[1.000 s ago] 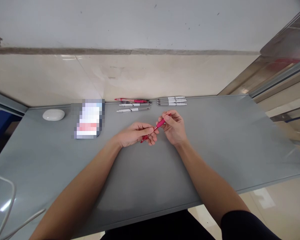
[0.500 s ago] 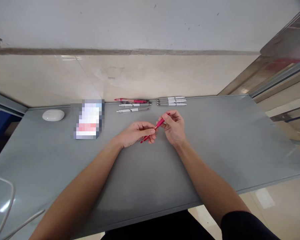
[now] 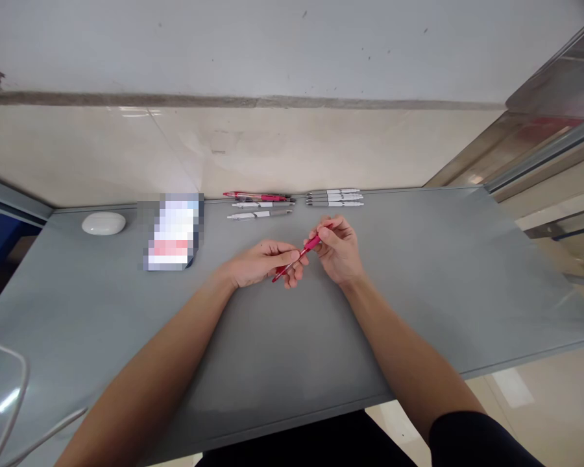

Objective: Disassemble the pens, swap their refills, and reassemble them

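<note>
A red pen (image 3: 312, 244) slants between my two hands above the grey table, its lower left end sticking out past my left fingers. My left hand (image 3: 267, 263) pinches the pen's clear barrel between thumb and fingers. On the pen's thicker red part, toward the upper right end, my right hand (image 3: 338, 251) is closed with thumb and fingertips. Behind my hands lie another red pen (image 3: 255, 196) and two white-and-grey pens, the nearer white pen (image 3: 259, 215) a little apart. Right of them is a row of several white pens (image 3: 335, 198).
The grey table (image 3: 282, 363) meets a tiled wall (image 3: 321, 146) at the back. To the left are a white mouse (image 3: 104, 224) and a blurred-out phone (image 3: 172, 233). A pale cable (image 3: 24, 376) curves at the lower left. A metal frame (image 3: 555, 146) stands at the right.
Both hands still hold the red pen. My left hand has shifted slightly down and its fingers have moved on the barrel; more of the clear barrel shows. Everything on the table lies as before.
</note>
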The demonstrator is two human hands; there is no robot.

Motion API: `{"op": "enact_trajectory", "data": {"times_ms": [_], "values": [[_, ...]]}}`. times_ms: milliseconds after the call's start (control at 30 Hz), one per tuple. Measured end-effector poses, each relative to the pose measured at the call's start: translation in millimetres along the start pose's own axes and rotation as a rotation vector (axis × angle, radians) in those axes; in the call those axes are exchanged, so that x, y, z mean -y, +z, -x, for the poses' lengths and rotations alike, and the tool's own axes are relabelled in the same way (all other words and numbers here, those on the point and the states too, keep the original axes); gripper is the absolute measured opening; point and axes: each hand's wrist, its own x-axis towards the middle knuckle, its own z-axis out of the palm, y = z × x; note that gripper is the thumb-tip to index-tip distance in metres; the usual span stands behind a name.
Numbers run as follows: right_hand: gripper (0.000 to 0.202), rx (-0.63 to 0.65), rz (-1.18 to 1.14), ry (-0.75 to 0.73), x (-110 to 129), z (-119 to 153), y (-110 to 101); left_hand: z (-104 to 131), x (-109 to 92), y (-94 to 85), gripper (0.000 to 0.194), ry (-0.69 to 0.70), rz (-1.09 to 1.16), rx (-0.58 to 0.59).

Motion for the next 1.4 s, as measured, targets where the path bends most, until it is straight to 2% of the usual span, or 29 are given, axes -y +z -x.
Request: {"op": "enact_trajectory", "data": {"times_ms": [233,400,600,833,1000,1400], "values": [[0.026,-0.092,0.039,-0.033,0.7,0.7,4.0,-2.6,-0.4,4.2,0.020,0.040,-0.107,-0.113],[0.024,-0.103,0.040,-0.056,1.0,1.1,3.9,-3.9,2.5,4.6,0.023,0.070,-0.086,-0.128],[0.017,0.033,0.034,0.007,3.6,1.2,-0.3,-1.4,3.4,0.7,0.029,0.044,0.043,-0.013],[0.019,0.090,-0.037,0.017,2.2,1.9,0.9,0.7,-1.8,0.9,0.032,0.022,-0.011,0.054],[0.018,0.100,-0.068,-0.016,1.4,1.5,1.7,0.8,-2.2,2.3,0.033,0.012,-0.090,0.016],[0.023,-0.020,-0.031,-0.048,0.3,1.3,3.5,-3.3,-0.1,6.2,0.034,0.074,-0.281,-0.097]]}}
